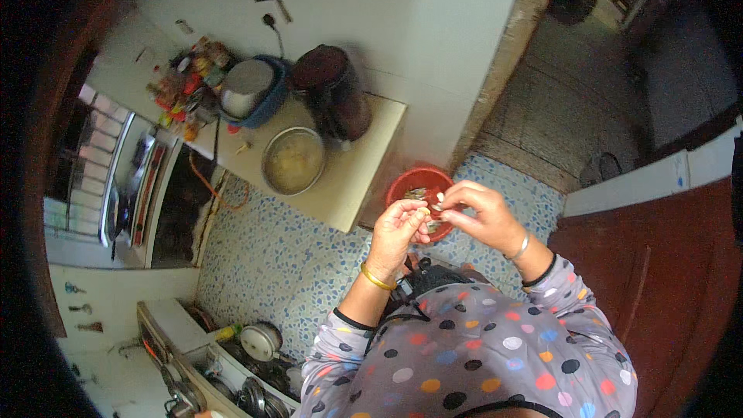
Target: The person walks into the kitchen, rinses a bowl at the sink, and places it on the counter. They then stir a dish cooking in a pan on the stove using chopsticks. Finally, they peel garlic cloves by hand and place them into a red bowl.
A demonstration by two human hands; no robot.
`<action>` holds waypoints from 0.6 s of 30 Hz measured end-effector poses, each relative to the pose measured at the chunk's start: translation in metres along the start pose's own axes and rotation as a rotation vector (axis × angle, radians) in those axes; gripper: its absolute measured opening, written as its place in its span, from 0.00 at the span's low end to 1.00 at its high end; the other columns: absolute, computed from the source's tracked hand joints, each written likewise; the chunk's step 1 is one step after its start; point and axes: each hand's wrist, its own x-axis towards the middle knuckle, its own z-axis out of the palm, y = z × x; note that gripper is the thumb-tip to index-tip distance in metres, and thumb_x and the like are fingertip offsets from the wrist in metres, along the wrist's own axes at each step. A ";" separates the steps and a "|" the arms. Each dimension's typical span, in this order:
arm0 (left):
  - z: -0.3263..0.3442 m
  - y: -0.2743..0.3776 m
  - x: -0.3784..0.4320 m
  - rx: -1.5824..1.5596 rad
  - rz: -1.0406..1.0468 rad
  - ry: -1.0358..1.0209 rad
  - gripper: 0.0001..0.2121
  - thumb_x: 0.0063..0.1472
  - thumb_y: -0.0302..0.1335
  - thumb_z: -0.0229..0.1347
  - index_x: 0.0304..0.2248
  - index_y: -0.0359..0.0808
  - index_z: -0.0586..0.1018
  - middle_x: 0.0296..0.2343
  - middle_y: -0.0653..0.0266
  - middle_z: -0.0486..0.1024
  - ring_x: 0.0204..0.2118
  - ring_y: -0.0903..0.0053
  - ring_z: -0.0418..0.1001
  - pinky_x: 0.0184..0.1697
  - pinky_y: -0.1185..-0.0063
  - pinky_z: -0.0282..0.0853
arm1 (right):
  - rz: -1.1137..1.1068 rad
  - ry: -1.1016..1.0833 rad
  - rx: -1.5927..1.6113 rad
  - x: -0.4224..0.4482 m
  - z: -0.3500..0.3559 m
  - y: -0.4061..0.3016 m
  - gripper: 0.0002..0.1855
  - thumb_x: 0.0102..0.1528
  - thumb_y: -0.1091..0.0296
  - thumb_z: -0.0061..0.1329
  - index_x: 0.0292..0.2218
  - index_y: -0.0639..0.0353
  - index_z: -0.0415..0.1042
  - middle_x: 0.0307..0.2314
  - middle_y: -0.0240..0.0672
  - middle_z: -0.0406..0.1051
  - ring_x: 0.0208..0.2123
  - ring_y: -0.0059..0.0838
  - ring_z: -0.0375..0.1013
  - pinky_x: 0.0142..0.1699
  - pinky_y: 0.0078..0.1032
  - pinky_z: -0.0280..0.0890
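Both my hands are raised close together above a red plastic basin [419, 169] on the floor, which holds some small pale and greenish scraps. My left hand [400, 225] pinches a small yellowish piece [426, 211] between thumb and fingertips; what it is cannot be made out. My right hand [482, 215] is just beside it, its thumb and fingers bent around a small whitish bit [439, 202] at the fingertips. Up and to the left, a round metal bowl [294, 161] with pale yellow pieces in cloudy liquid stands on the counter.
The pale counter [371, 145] also carries a dark cylindrical container [331, 87], a blue basin [273, 107] with a lighter vessel in it, and a heap of packets [191, 81]. Pots and lids [260, 342] fill a low shelf at lower left. A reddish-brown door [638, 278] stands at right.
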 end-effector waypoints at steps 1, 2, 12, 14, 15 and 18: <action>-0.004 0.002 -0.003 -0.040 -0.010 0.032 0.08 0.56 0.25 0.48 0.36 0.31 0.69 0.25 0.65 0.70 0.23 0.84 0.67 0.25 0.86 0.68 | 0.031 -0.025 0.057 0.001 -0.002 0.002 0.04 0.45 0.74 0.48 0.26 0.64 0.68 0.24 0.38 0.67 0.26 0.31 0.68 0.32 0.22 0.63; -0.010 0.003 -0.007 -0.062 -0.007 0.049 0.08 0.56 0.25 0.48 0.36 0.31 0.69 0.25 0.64 0.70 0.23 0.84 0.67 0.25 0.86 0.68 | 0.068 -0.034 0.113 0.001 -0.003 0.006 0.04 0.46 0.75 0.47 0.26 0.65 0.68 0.25 0.37 0.68 0.26 0.28 0.68 0.32 0.21 0.63; -0.020 -0.028 -0.074 -0.256 0.140 0.329 0.05 0.56 0.24 0.46 0.32 0.34 0.69 0.25 0.64 0.69 0.23 0.82 0.67 0.26 0.84 0.68 | 0.170 -0.185 -0.402 -0.043 0.037 0.126 0.06 0.42 0.70 0.48 0.25 0.59 0.72 0.26 0.41 0.67 0.29 0.40 0.68 0.35 0.29 0.64; -0.021 -0.041 -0.098 -0.296 0.171 0.400 0.04 0.56 0.24 0.46 0.32 0.34 0.68 0.25 0.63 0.69 0.23 0.82 0.67 0.26 0.84 0.68 | 0.055 -0.168 -0.314 -0.032 0.036 0.113 0.05 0.43 0.70 0.47 0.24 0.60 0.72 0.19 0.39 0.68 0.23 0.40 0.68 0.30 0.29 0.64; -0.018 -0.046 -0.110 -0.294 0.184 0.422 0.04 0.56 0.24 0.46 0.32 0.34 0.68 0.25 0.63 0.69 0.24 0.82 0.67 0.26 0.84 0.68 | 0.095 -0.199 -0.247 -0.035 0.042 0.109 0.05 0.43 0.70 0.47 0.25 0.60 0.71 0.19 0.39 0.68 0.22 0.39 0.68 0.29 0.29 0.64; -0.006 -0.055 -0.130 -0.314 0.231 0.481 0.04 0.56 0.24 0.46 0.32 0.35 0.68 0.25 0.63 0.69 0.24 0.82 0.68 0.26 0.83 0.68 | 0.235 -0.337 -0.115 -0.047 0.055 0.095 0.08 0.44 0.71 0.45 0.29 0.60 0.71 0.16 0.40 0.68 0.19 0.36 0.68 0.26 0.27 0.64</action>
